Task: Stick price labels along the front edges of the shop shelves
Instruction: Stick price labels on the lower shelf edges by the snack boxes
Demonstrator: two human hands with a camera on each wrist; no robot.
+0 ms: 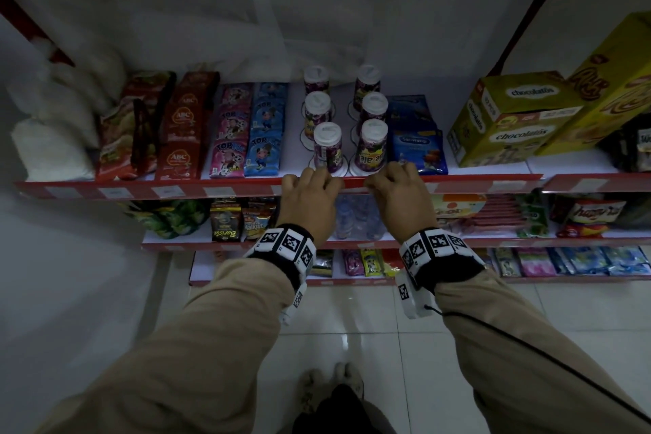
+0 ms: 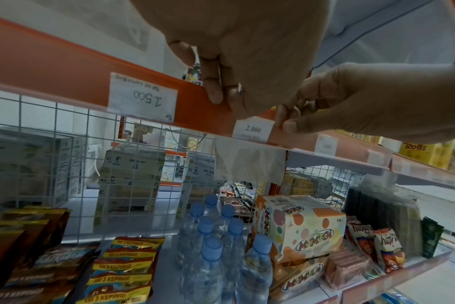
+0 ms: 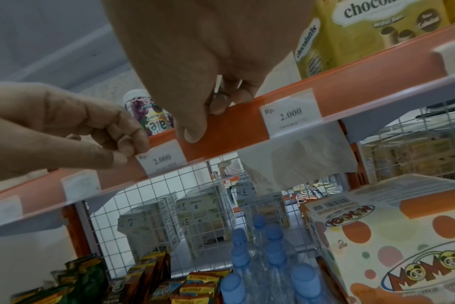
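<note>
Red shelf edge (image 1: 211, 187) carries the work: both hands sit on it below the jelly cups (image 1: 370, 144). The left hand (image 1: 310, 197) pinches the left end of the 2.000 label (image 3: 162, 161) against the strip, and the right hand (image 1: 401, 197) curls its fingertips over the top edge just beside the label's right end. Risk — the label looks only half seated, so uneven pressure could leave it crooked or let it slip out. Knuckles are near the front cups; a nudge could topple one.
</note>
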